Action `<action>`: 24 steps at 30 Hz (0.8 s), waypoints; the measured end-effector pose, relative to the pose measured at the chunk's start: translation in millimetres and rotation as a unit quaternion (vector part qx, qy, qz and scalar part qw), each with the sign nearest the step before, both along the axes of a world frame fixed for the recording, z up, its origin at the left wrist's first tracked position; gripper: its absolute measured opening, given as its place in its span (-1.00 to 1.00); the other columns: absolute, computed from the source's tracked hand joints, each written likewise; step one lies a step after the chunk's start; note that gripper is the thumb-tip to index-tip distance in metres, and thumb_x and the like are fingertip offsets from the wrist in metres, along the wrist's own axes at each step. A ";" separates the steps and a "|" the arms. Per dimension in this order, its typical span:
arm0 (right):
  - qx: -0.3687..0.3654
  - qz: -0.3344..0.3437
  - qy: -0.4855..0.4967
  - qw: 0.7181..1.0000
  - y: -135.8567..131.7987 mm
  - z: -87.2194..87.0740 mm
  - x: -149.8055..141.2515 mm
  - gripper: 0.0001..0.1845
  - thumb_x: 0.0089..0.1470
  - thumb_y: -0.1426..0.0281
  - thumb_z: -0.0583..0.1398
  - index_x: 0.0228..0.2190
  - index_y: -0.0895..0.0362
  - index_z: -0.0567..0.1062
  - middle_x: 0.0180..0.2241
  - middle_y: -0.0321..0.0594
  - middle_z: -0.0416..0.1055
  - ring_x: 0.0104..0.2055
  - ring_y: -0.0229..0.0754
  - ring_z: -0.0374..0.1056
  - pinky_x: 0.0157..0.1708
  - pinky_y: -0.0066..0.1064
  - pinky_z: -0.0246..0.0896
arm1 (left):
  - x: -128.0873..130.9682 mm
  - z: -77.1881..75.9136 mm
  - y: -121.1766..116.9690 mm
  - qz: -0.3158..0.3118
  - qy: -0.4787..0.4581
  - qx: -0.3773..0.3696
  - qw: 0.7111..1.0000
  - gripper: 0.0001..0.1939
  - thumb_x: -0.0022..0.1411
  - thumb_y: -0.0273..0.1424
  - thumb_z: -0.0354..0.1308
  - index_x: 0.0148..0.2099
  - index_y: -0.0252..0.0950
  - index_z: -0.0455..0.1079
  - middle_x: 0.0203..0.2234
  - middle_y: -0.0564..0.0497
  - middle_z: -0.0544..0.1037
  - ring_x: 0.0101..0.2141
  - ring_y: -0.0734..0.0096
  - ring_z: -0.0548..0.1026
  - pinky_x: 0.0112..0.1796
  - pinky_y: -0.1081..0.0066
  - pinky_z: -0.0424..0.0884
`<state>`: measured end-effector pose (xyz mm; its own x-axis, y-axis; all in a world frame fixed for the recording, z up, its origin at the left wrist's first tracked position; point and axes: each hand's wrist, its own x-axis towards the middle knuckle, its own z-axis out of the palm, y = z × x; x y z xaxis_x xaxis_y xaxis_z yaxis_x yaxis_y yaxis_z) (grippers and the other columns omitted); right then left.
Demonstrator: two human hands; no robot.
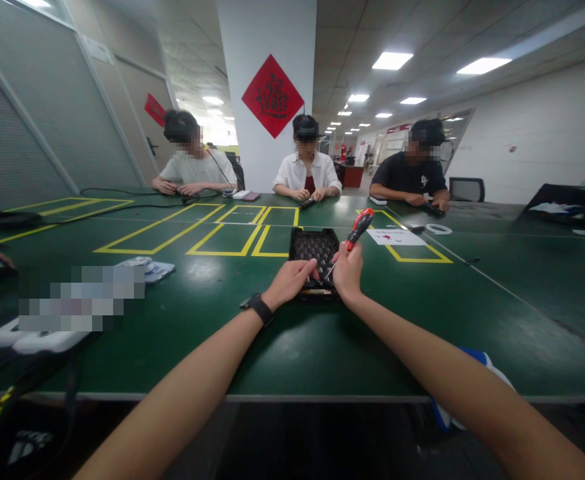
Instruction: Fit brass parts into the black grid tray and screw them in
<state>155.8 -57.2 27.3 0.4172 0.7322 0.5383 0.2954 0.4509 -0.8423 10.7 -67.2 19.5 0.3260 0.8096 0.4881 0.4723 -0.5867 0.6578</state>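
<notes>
The right hand [348,270] is gripping a red-and-black screwdriver [360,228], its shaft slanting down over the black case [317,247]. The left hand [291,281] is lying at the case's left side, fingers bent; whether they're pinching anything, I can't tell. The case is sitting well in from the green table's [182,313] near edge, between yellow tape [217,253] and a paper sheet [396,238].

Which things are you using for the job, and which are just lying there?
Seemingly for the job: screwdriver, held in the right hand; black box, left hand over it.

Seemingly just lying about: paper sheet; white ring.
</notes>
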 end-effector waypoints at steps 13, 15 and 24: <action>-0.003 -0.023 0.025 0.999 7.4 -1.3 5.0 -0.79 0.11 0.19 0.00 -0.39 0.08 0.19 -0.61 -0.37 0.27 -0.56 -0.24 0.25 -0.47 -0.41 0.10 | -1.3 -3.2 5.7 -0.033 -0.019 -0.048 0.998 -0.29 0.28 -0.02 -0.39 -0.42 -0.32 0.49 -0.66 0.05 0.33 -0.56 0.48 0.31 -0.45 0.46 0.20; -0.012 -0.025 0.015 0.999 8.5 -1.8 5.2 -0.79 0.11 0.19 0.00 -0.39 0.08 0.19 -0.61 -0.37 0.28 -0.57 -0.24 0.25 -0.47 -0.41 0.10 | -1.6 -3.4 5.5 -0.037 -0.017 -0.046 0.998 -0.29 0.28 -0.03 -0.39 -0.42 -0.32 0.49 -0.66 0.05 0.33 -0.56 0.48 0.32 -0.44 0.46 0.20; -0.029 -0.020 -0.014 0.999 11.3 -4.0 5.4 -0.78 0.12 0.18 -0.01 -0.39 0.08 0.19 -0.61 -0.34 0.30 -0.57 -0.23 0.23 -0.49 -0.41 0.06 | -1.0 1.0 0.7 -0.045 -0.005 -0.048 0.998 -0.25 0.28 -0.04 -0.42 -0.43 -0.33 0.51 -0.65 0.03 0.34 -0.55 0.48 0.31 -0.44 0.46 0.19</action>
<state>161.3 -45.9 23.3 0.4315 0.7456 0.5078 0.3358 0.3897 -0.8575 9.7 -66.5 20.5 0.3954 0.8198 0.4143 0.4127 -0.5615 0.7172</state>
